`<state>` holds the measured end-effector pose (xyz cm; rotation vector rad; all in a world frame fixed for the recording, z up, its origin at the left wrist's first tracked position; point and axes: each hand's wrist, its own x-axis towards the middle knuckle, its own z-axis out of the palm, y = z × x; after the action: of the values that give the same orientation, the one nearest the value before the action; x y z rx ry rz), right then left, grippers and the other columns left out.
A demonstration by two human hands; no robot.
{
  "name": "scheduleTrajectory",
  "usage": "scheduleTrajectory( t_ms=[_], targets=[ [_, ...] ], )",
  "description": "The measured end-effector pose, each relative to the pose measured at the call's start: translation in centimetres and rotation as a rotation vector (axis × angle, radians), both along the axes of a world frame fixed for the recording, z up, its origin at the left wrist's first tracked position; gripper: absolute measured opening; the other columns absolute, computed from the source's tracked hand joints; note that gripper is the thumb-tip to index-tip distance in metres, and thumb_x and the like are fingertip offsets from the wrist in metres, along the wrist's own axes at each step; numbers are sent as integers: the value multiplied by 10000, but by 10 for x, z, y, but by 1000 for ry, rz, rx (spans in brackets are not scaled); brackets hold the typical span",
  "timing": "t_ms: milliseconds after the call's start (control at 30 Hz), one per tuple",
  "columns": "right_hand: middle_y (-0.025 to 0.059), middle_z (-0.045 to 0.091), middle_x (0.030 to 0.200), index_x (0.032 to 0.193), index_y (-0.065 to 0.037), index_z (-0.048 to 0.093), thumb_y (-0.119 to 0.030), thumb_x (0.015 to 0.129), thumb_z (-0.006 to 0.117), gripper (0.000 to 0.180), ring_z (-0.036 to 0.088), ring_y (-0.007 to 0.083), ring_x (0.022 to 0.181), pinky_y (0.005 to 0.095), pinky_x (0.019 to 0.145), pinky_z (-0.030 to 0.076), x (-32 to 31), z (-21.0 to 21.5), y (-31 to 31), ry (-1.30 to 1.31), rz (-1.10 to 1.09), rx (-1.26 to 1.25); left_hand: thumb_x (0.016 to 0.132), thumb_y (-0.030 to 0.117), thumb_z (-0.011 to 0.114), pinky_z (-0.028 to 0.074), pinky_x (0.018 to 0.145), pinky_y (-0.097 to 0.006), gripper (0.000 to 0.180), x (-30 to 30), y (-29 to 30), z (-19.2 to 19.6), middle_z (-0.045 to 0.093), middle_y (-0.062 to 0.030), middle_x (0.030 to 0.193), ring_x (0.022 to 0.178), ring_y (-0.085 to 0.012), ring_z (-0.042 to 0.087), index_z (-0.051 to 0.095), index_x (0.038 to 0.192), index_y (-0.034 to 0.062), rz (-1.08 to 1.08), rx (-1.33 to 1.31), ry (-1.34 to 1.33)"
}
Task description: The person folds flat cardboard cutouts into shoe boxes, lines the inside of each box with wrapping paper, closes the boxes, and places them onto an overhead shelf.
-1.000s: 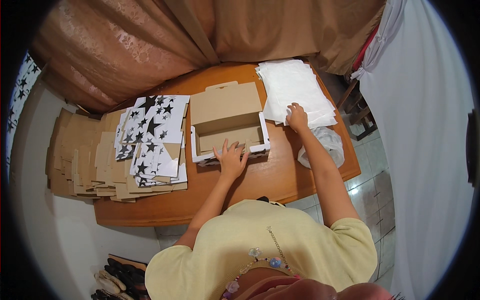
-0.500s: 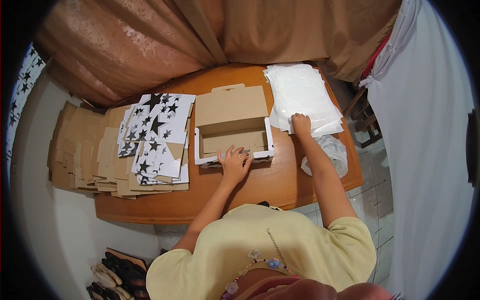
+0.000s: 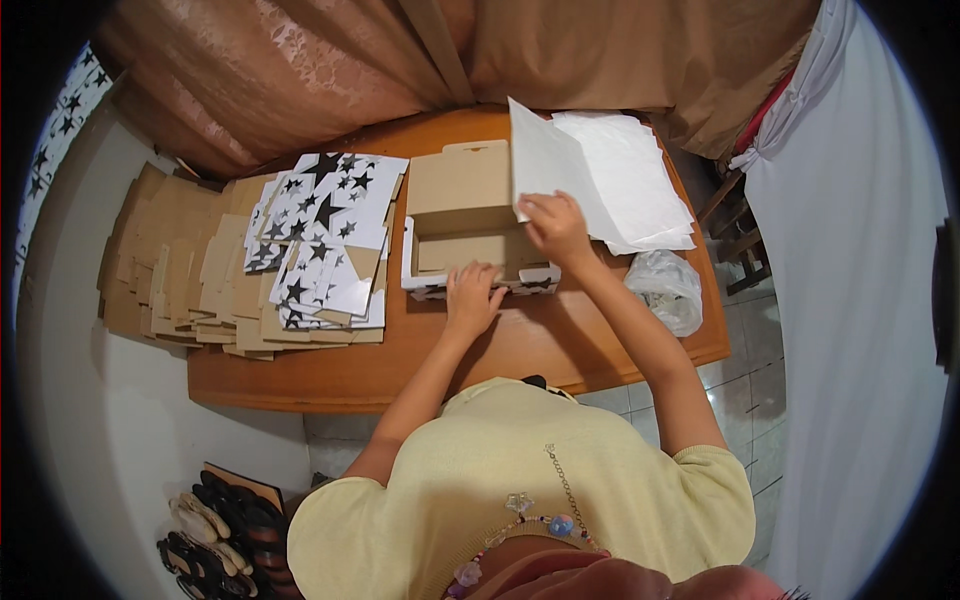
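Observation:
An open cardboard box (image 3: 455,252) stands in the middle of the table, its lid raised at the back. Its inside is plain brown; the outer walls are white with black stars. My left hand (image 3: 473,297) rests over the box's front wall, fingers loosely extended and thumb apart. My right hand (image 3: 556,228) pinches the near corner of a white paper sheet (image 3: 562,170). That sheet stands lifted and tilted beside the right end of the box, covering part of the lid. Right of it lies the stack of white sheets (image 3: 635,180).
Star-printed box blanks (image 3: 335,215) lie at the left, overlapping a pile of brown cardboard pieces (image 3: 190,260). A clear plastic bag (image 3: 668,295) sits near the table's right edge. Brown curtains (image 3: 590,60) hang behind the wooden table (image 3: 300,380). Shoes (image 3: 225,530) are at the lower left.
My right hand has moved left from the paper stack toward the box, lifting one white sheet. My left hand stays at the box's front wall, its fingers closer together. The view has shifted slightly.

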<state>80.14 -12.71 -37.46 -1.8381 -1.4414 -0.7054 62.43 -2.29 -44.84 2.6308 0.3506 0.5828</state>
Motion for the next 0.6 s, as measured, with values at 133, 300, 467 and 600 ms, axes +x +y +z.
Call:
scheduleTrajectory(
  t_ms=[133, 300, 467, 600],
  targets=[
    [32, 636, 968, 905, -118, 622, -95, 691, 667, 219, 599, 209, 925, 440, 868, 423, -46, -17, 16, 6, 124, -91, 767, 196, 655, 189, 991, -608, 351, -16, 4, 12, 567, -75, 1093, 1179, -262, 442, 568, 1095, 109, 375, 179, -73],
    [27, 640, 944, 849, -130, 649, -120, 714, 656, 136, 602, 210, 888, 424, 829, 431, -81, -43, 33, 44, 172, -163, 763, 47, 610, 215, 968, -592, 218, -49, 32, 4, 597, 6, 981, 1063, -197, 520, 633, 950, 157, 155, 59, -55],
    [54, 651, 957, 893, -115, 678, -153, 747, 624, 161, 609, 239, 893, 406, 832, 436, -119, -33, 50, 196, 221, -314, 742, 55, 631, 284, 951, -510, 146, -83, 37, 5, 616, -45, 896, 928, -244, 566, 636, 881, 99, 6, -23, -58],
    [46, 667, 918, 846, -119, 697, -208, 775, 581, 163, 622, 253, 840, 441, 834, 432, -135, -43, 69, 487, 269, -347, 724, -2, 592, 383, 906, -395, 96, -107, 32, 21, 620, -70, 865, 885, -257, 577, 632, 786, 61, -7, -123, -284]
  ],
)
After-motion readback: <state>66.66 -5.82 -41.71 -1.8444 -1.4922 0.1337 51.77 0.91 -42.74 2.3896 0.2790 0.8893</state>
